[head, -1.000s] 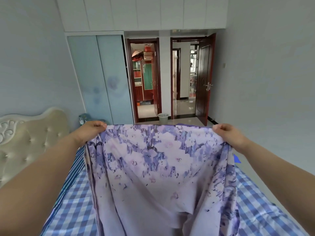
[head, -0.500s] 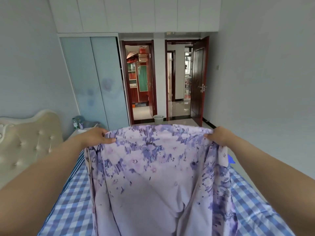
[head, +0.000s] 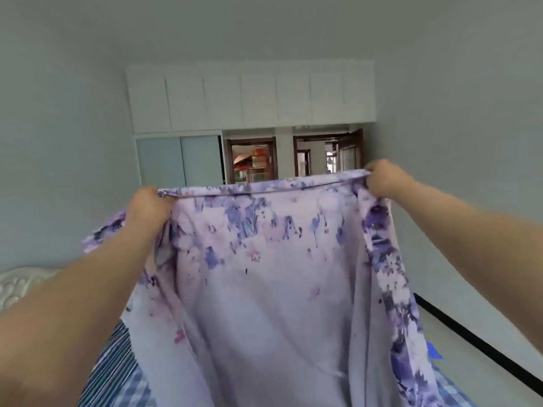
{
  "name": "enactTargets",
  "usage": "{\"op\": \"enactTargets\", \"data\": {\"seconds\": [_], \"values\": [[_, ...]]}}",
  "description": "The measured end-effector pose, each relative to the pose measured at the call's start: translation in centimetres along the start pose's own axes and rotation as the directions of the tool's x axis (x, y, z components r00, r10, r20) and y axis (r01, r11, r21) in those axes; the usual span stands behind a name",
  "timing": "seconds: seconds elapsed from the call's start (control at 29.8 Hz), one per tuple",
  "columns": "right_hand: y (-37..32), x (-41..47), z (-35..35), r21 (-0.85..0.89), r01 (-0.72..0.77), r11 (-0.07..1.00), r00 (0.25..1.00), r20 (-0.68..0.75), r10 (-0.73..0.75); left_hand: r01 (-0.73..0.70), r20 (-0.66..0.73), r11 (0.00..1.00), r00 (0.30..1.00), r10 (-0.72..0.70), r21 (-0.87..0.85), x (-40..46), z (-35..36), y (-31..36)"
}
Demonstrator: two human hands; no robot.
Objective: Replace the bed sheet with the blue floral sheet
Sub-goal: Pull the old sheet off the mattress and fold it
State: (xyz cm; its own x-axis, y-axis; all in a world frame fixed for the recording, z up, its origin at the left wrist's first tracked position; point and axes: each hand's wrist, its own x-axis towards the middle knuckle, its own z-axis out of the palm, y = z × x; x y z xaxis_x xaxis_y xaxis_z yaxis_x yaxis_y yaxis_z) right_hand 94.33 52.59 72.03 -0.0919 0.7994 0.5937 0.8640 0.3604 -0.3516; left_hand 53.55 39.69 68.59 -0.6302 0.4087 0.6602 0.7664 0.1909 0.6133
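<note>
The blue floral sheet (head: 264, 274) hangs in front of me, lifted high and stretched by its top hem. My left hand (head: 147, 208) grips the hem's left end. My right hand (head: 382, 179) grips the right end, a little higher. The sheet's pale inner side faces me, and purple flowered folds fall down both sides. Below it, a blue checked sheet (head: 132, 389) covers the bed, mostly hidden by the hanging cloth.
A cream tufted headboard (head: 20, 286) shows at the left edge. Pale wardrobe doors (head: 179, 160) and two open doorways (head: 252, 160) stand at the far wall. A black skirting line (head: 476, 339) runs along the right wall and floor.
Both hands have swung the sheet's top hem upward, and my view has tilted up toward the ceiling. The sheet now covers the doorways' lower part and most of the bed.
</note>
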Motion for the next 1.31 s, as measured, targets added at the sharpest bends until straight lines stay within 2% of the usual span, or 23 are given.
{"op": "enactTargets", "data": {"seconds": [0.03, 0.1, 0.2, 0.34, 0.44, 0.5, 0.57, 0.64, 0.7, 0.74, 0.8, 0.87, 0.94, 0.97, 1.04, 1.11, 1.17, 1.24, 1.27, 1.31], "values": [[0.2, -0.1, 0.1, -0.041, 0.011, 0.999, 1.000, 0.002, -0.011, 0.013, 0.024, 1.000, 1.000, -0.013, 0.008, 0.2, -0.2, -0.9], [-0.5, 0.1, -0.1, -0.006, 0.039, 0.999, 0.991, -0.126, -0.040, 0.053, -0.046, 0.993, 0.997, -0.058, -0.109, 0.6, -0.5, -1.3], [-2.9, 1.3, -2.5, 0.194, 0.043, 0.980, 0.941, -0.338, 0.026, 0.049, -0.280, 0.949, 0.950, -0.140, -0.310, 1.9, -2.1, 1.9], [-5.5, 3.6, -6.7, 0.588, 0.155, 0.794, 0.852, -0.487, 0.194, -0.056, -0.544, 0.946, 0.828, -0.134, -0.318, 3.4, -5.3, 7.7], [-6.6, 5.0, -8.8, 0.651, 0.255, 0.715, 0.783, -0.573, 0.242, -0.176, -0.637, 0.921, 0.765, -0.093, -0.347, 5.3, -6.6, 10.2], [-6.6, 6.2, -9.6, 0.666, 0.281, 0.691, 0.767, -0.588, 0.255, -0.215, -0.629, 0.913, 0.775, -0.056, -0.346, 6.3, -6.9, 11.0], [-6.0, 7.6, -9.7, 0.693, 0.249, 0.677, 0.816, -0.527, 0.239, -0.176, -0.532, 0.931, 0.847, -0.023, -0.320, 7.2, -6.3, 10.9], [-5.0, 7.8, -8.8, 0.705, 0.101, 0.701, 0.924, -0.328, 0.197, -0.072, -0.354, 0.968, 0.935, -0.019, -0.242, 7.5, -5.2, 9.5], [-3.7, 7.1, -6.8, 0.596, -0.044, 0.802, 0.983, -0.116, 0.140, 0.022, -0.168, 0.990, 0.985, -0.046, -0.139, 7.3, -3.7, 7.4], [-3.3, 6.8, -5.5, 0.484, -0.059, 0.873, 0.989, -0.090, 0.116, 0.044, -0.108, 0.993, 0.993, -0.056, -0.109, 7.1, -2.7, 6.3], [-3.8, 6.4, -2.8, 0.298, -0.018, 0.954, 0.985, -0.156, 0.067, 0.069, -0.065, 0.992, 0.995, -0.076, -0.111, 6.6, -0.5, 5.0], [-5.7, 6.2, -0.2, 0.312, 0.010, 0.950, 0.993, -0.115, 0.027, 0.115, -0.049, 0.977, 0.991, -0.125, -0.179, 6.2, 1.3, 5.3], [-8.1, 5.3, 2.3, 0.368, -0.051, 0.929, 0.988, 0.156, -0.008, 0.178, 0.075, 0.959, 0.983, -0.165, -0.222, 5.5, 3.2, 6.1], [-9.0, 4.6, 3.5, 0.389, -0.123, 0.913, 0.953, 0.303, -0.001, 0.213, 0.168, 0.951, 0.970, -0.178, -0.224, 5.1, 4.3, 6.3], [-9.8, 3.4, 6.1, 0.433, -0.262, 0.863, 0.869, 0.494, 0.016, 0.246, 0.388, 0.946, 0.909, -0.150, -0.211, 3.7, 6.6, 6.7], [-9.8, 2.2, 8.3, 0.485, -0.340, 0.806, 0.820, 0.573, 0.002, 0.219, 0.606, 0.935, 0.795, -0.004, -0.281, 2.0, 8.4, 6.7], [-10.2, 1.5, 10.0, 0.557, -0.354, 0.752, 0.797, 0.600, -0.068, 0.101, 0.750, 0.935, 0.629, 0.204, -0.339, -0.2, 9.6, 7.6], [-10.7, 0.7, 10.9, 0.626, -0.304, 0.718, 0.800, 0.577, -0.164, -0.011, 0.859, 0.943, 0.408, 0.308, -0.332, -2.1, 10.0, 9.0], [-10.9, 0.1, 11.7, 0.654, -0.275, 0.705, 0.798, 0.564, -0.212, -0.049, 0.885, 0.942, 0.328, 0.330, -0.333, -3.2, 10.3, 9.5], [-10.9, -0.4, 12.2, 0.678, -0.254, 0.690, 0.797, 0.551, -0.248, -0.081, 0.895, 0.944, 0.299, 0.330, -0.321, -3.6, 10.5, 9.4]]}}
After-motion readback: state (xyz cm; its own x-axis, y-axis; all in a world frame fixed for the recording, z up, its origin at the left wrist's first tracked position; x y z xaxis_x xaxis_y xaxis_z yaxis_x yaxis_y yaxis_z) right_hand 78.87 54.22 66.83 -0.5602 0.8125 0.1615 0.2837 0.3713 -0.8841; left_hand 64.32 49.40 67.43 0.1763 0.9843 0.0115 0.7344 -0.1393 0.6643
